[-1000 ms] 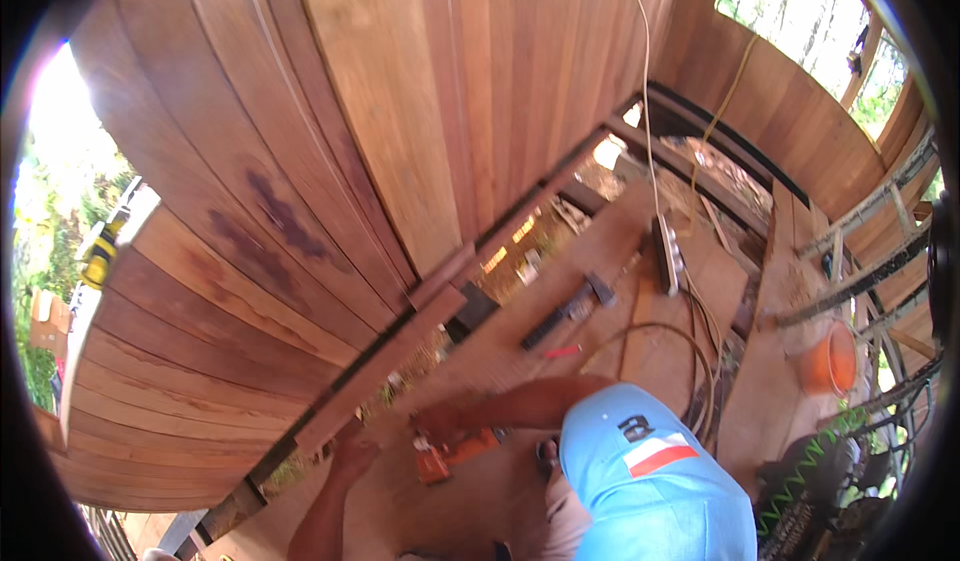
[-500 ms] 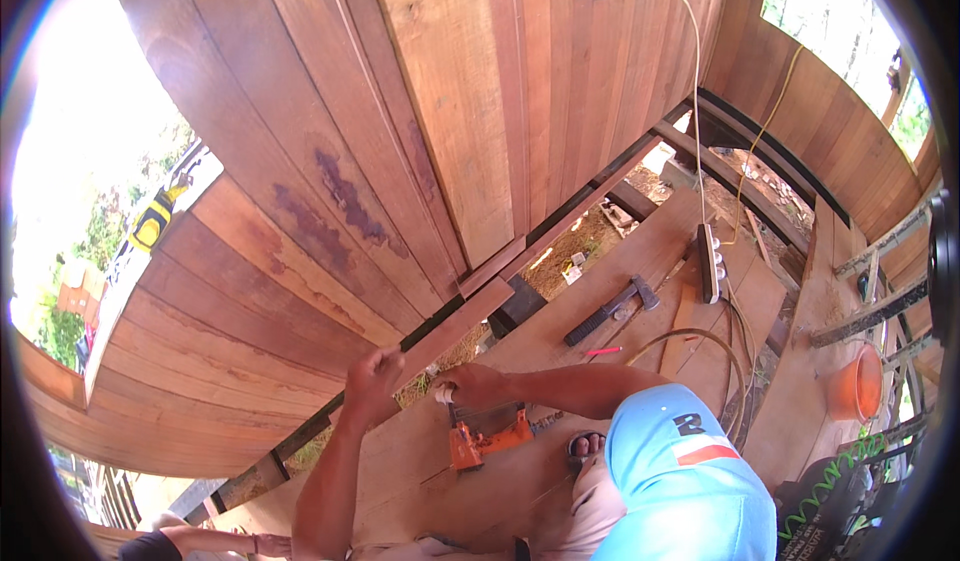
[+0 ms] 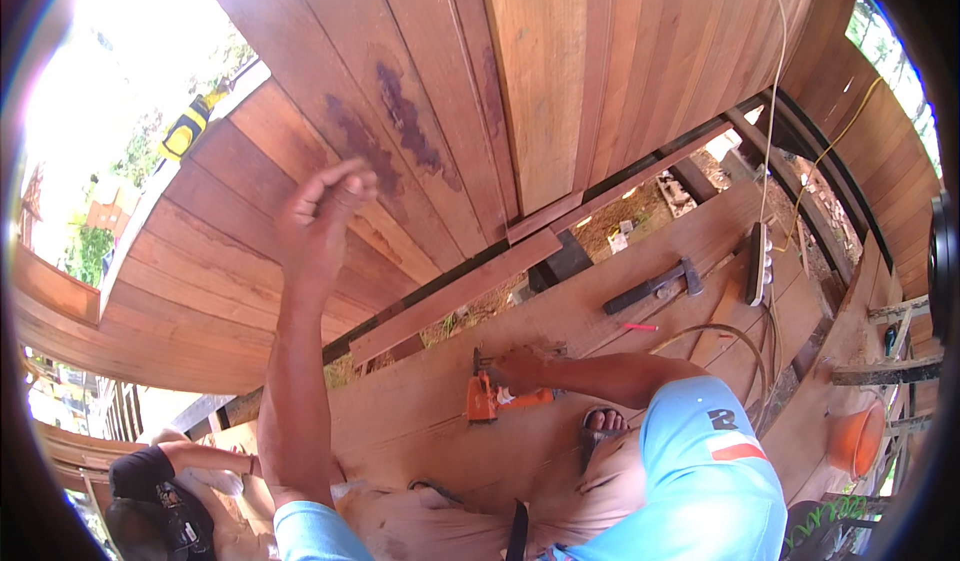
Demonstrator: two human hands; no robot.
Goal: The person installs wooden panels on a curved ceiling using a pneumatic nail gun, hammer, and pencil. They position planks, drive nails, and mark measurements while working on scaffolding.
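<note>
Lifted higher since half a second ago, the left hand (image 3: 328,206) hangs half-curled and empty before the plank wall (image 3: 545,91); the right hand (image 3: 525,366) covers an orange tool (image 3: 482,401) near the floor's (image 3: 400,416) wall-side edge, its grip too blurred to tell.

The orange tool (image 3: 482,404) obstructs; floorboards (image 3: 392,406) leftward allow passage.

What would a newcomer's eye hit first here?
The raised left hand, fingers loosely curled, left of centre in front of the plank wall and near its dark purplish stains. Then the bright orange tool on the floorboards, low in the middle, with the right hand at it.
</note>
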